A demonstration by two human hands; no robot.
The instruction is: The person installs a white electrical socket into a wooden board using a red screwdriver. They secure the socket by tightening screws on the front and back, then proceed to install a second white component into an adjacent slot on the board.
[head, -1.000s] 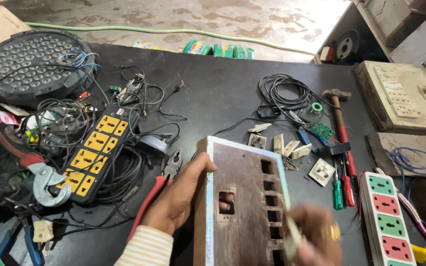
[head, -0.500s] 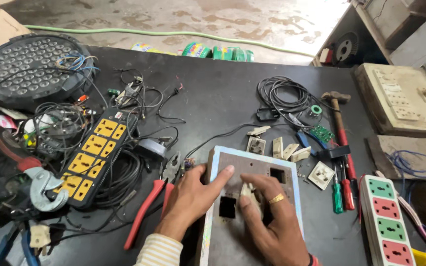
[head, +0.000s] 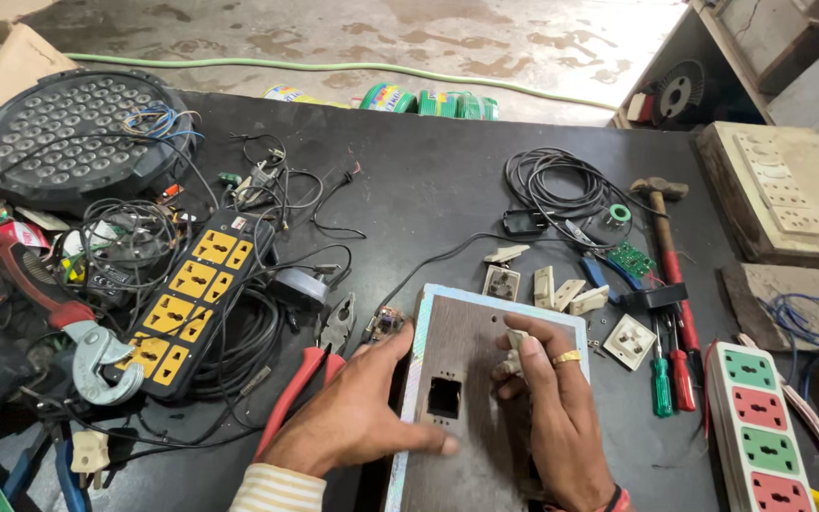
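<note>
A brown rectangular panel point(head: 471, 351) with square cut-outs and a pale blue edge lies flat on the black table point(head: 428, 190). My left hand point(head: 357, 422) rests on the panel's left edge, thumb across its face below a square hole point(head: 445, 396). My right hand point(head: 556, 408), wearing a gold ring, lies on the panel's right side and pinches a small cream switch piece point(head: 514, 353) at its fingertips.
Red-handled pliers point(head: 310, 365) lie just left of the panel. A black and yellow power strip point(head: 187, 289), cables and a round LED light point(head: 68, 133) fill the left. Loose switches point(head: 561, 289), screwdrivers point(head: 670, 370), a hammer point(head: 665, 237) and a white strip with green and red sockets point(head: 760, 431) are at right.
The panel, held on edge a second ago, has been laid flat. Both hands now rest on its face, the right hand moved up from its lower corner.
</note>
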